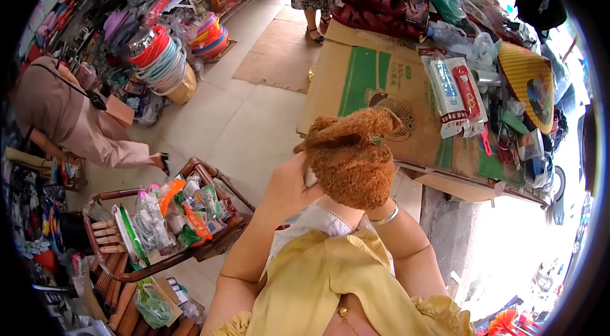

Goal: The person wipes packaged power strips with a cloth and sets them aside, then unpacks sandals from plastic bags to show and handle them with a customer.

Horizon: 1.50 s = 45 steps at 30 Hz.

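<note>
A brown, fuzzy towel-like cloth (pixel 352 168) is bunched up in front of my chest, with one fold sticking out to the right. My left hand (pixel 289 180) grips its left side, the fingers partly tucked behind the fabric. Of my right hand (pixel 381 210) only the part beside the silver bracelet shows. The cloth covers its fingers, so their pose is hidden. Both hands are close together above my lap.
A cardboard box-topped table (pixel 397 72) bears packaged goods (pixel 454 94) and a straw hat (pixel 526 85). Left stands a rattan-framed chair (pixel 117 274) full of packets. Stacked basins (pixel 155 60) stand behind it. One person (pixel 60 110) bends at left; another person's legs (pixel 312 21) show ahead.
</note>
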Available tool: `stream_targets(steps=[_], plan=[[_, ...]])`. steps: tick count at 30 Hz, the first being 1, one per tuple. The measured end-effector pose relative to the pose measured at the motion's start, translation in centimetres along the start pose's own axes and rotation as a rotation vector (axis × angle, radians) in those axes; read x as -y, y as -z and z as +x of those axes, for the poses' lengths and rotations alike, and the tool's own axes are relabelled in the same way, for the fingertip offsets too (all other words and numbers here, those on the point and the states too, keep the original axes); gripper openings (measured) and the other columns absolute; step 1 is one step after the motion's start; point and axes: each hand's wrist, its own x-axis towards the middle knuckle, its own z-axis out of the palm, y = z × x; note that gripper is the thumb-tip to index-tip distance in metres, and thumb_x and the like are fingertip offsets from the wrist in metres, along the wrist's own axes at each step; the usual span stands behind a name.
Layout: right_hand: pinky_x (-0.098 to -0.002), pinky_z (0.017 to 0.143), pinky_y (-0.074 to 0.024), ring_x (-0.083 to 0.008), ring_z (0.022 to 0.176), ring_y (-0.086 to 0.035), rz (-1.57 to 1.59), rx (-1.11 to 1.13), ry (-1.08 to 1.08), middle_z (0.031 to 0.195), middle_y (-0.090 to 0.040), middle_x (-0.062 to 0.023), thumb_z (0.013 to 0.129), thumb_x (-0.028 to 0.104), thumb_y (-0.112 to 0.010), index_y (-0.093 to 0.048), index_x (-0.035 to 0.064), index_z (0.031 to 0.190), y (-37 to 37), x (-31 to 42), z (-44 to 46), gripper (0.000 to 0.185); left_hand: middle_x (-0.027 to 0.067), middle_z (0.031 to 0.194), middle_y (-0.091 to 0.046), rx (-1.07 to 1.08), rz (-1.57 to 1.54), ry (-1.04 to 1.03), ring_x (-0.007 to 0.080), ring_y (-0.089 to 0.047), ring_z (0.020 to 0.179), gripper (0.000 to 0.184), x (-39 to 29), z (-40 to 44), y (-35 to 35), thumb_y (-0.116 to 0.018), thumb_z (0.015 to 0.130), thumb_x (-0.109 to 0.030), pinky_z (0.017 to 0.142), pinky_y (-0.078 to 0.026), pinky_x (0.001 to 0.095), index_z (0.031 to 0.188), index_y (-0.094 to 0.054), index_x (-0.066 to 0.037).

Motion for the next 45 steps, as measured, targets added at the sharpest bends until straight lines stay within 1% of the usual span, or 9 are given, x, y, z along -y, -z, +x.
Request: stream_targets(steps=[13, 22, 25, 29, 30, 33, 37, 40, 45], plan=[[-0.0329, 0.096, -0.0348, -0.0208, 0.112, -0.040, -0.032, 0.022, 0.019, 0.124, -0.038, -0.0087, 0.092, 0.022, -0.041, -0.030, 0.0051, 0.126, 1.4, 0.1, 0.1, 0.040, 0.0078, 0.091, -0.060, 0.201, -0.740, 0.070, 0.0104, -0.053, 0.084, 0.039, 0.3, -2.2, 0.2, -0.071, 0.072, -0.015, 0.072, -0.045, 0.0284, 0.104, -0.054, 0.000], [-0.0329, 0.102, -0.0318, -0.0215, 0.122, -0.037, -0.850, -0.120, 0.233, 0.135, -0.035, -0.0099, 0.092, 0.016, -0.041, -0.027, 0.0034, 0.135, 7.7, -4.3, -2.2, 0.047, 0.0191, 0.086, -0.058, 0.010, -0.195, -0.014, 0.0351, -0.057, 0.080, 0.041, -0.4, -2.1, 1.6, -0.065, 0.071, -0.031, 0.070, -0.045, 0.0394, 0.097, -0.054, -0.001], [-0.0330, 0.104, -0.0305, -0.0215, 0.123, -0.037, 0.073, 0.106, 0.182, 0.136, -0.036, -0.0092, 0.092, 0.016, -0.042, -0.027, 0.0032, 0.136, 7.4, -5.1, -1.4, 0.048, 0.0170, 0.082, -0.058, 0.000, -0.207, -0.057, 0.0318, -0.058, 0.077, 0.040, -0.5, -2.3, 0.4, -0.066, 0.071, -0.031, 0.067, -0.045, 0.0375, 0.097, -0.054, -0.002], [-0.0338, 0.107, -0.0259, -0.0222, 0.124, -0.035, -0.862, 0.004, 0.397, 0.137, -0.035, -0.0108, 0.095, 0.018, -0.037, -0.025, 0.0041, 0.137, 6.8, -4.7, -1.5, 0.046, 0.0143, 0.080, -0.057, 0.046, -0.399, -0.082, 0.0285, -0.057, 0.074, 0.039, -1.3, -2.6, 0.4, -0.064, 0.069, -0.030, 0.065, -0.045, 0.0353, 0.094, -0.054, -0.002], [-0.0327, 0.102, -0.0298, -0.0209, 0.115, -0.039, -0.157, 0.015, 0.191, 0.125, -0.041, -0.0098, 0.095, 0.018, -0.037, -0.029, 0.0037, 0.134, 3.5, -2.5, -1.4, 0.042, 0.0133, 0.081, -0.057, 0.050, -0.391, -0.093, 0.0265, -0.057, 0.074, 0.039, -1.3, -2.6, 0.2, -0.064, 0.068, -0.030, 0.065, -0.044, 0.0340, 0.094, -0.054, -0.001], [-0.0307, 0.091, -0.0355, -0.0195, 0.096, -0.045, 0.445, -0.010, 0.023, 0.104, -0.048, -0.0073, 0.095, 0.018, -0.034, -0.036, 0.0021, 0.127, -0.4, 0.3, -1.5, 0.036, 0.0135, 0.082, -0.057, 0.086, -0.463, -0.150, 0.0265, -0.057, 0.075, 0.041, -1.6, -2.8, 0.5, -0.065, 0.067, -0.030, 0.066, -0.045, 0.0340, 0.095, -0.055, -0.001], [-0.0301, 0.093, -0.0353, -0.0211, 0.096, -0.045, 0.294, -0.006, 0.013, 0.103, -0.048, -0.0088, 0.094, 0.015, -0.033, -0.034, 0.0013, 0.127, 1.4, -0.3, -1.7, 0.036, 0.0138, 0.083, -0.057, 0.031, -0.466, -0.172, 0.0265, -0.057, 0.076, 0.042, -0.9, -2.8, 0.2, -0.065, 0.067, -0.030, 0.067, -0.045, 0.0340, 0.095, -0.055, -0.001], [-0.0310, 0.099, -0.0312, -0.0223, 0.107, -0.041, -0.994, -0.059, 0.516, 0.115, -0.043, -0.0101, 0.094, 0.016, -0.035, -0.030, 0.0018, 0.130, 3.2, -1.0, -2.3, 0.039, 0.0149, 0.084, -0.058, -0.067, -0.399, -0.132, 0.0291, -0.058, 0.078, 0.042, 0.1, -2.7, 0.5, -0.066, 0.066, -0.029, 0.068, -0.046, 0.0351, 0.095, -0.056, -0.001], [-0.0316, 0.105, -0.0262, -0.0212, 0.119, -0.034, -1.250, -0.148, 0.551, 0.128, -0.035, -0.0097, 0.094, 0.019, -0.035, -0.024, 0.0043, 0.134, 4.0, -2.2, -2.8, 0.044, 0.0167, 0.085, -0.058, -0.030, -0.202, -0.037, 0.0342, -0.057, 0.079, 0.042, -0.5, -2.8, 1.1, -0.066, 0.067, -0.029, 0.067, -0.046, 0.0385, 0.097, -0.054, -0.001]])
